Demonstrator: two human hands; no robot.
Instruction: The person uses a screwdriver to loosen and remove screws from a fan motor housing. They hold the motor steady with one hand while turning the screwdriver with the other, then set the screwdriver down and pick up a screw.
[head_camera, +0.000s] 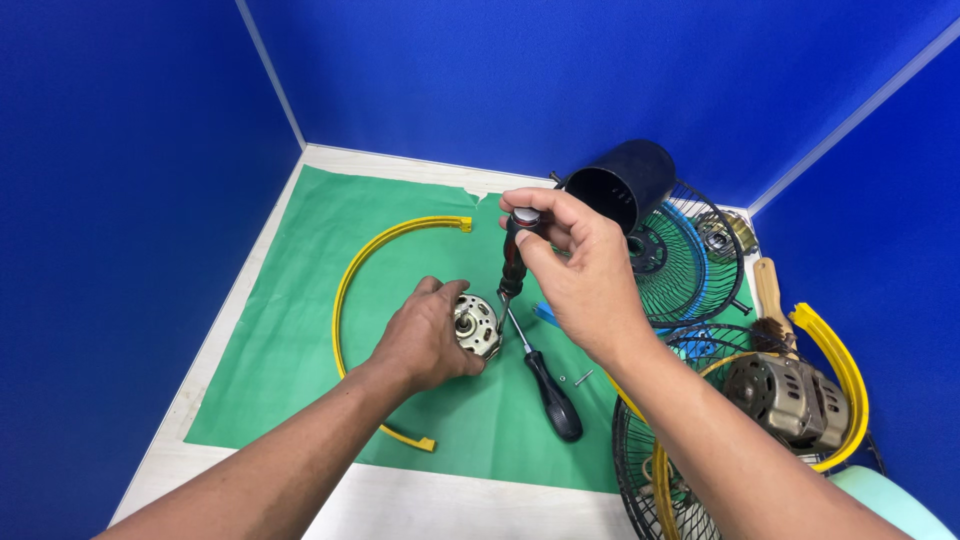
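Note:
My left hand (425, 335) grips a small metal fan motor (477, 325) and steadies it on the green mat (290, 340). My right hand (575, 265) pinches the top of a dark-handled screwdriver (513, 255), held upright with its tip at the motor's right side. A second screwdriver with a black handle (550, 395) lies on the mat just right of the motor. A loose screw (583, 378) rests beside it.
A yellow curved rim piece (345, 300) arcs around my left hand. A black cylindrical housing (625, 185), black wire fan guards (690, 265), another motor (790, 400), a wooden brush (768, 295) and a yellow ring (845, 375) crowd the right side. Blue walls enclose the table.

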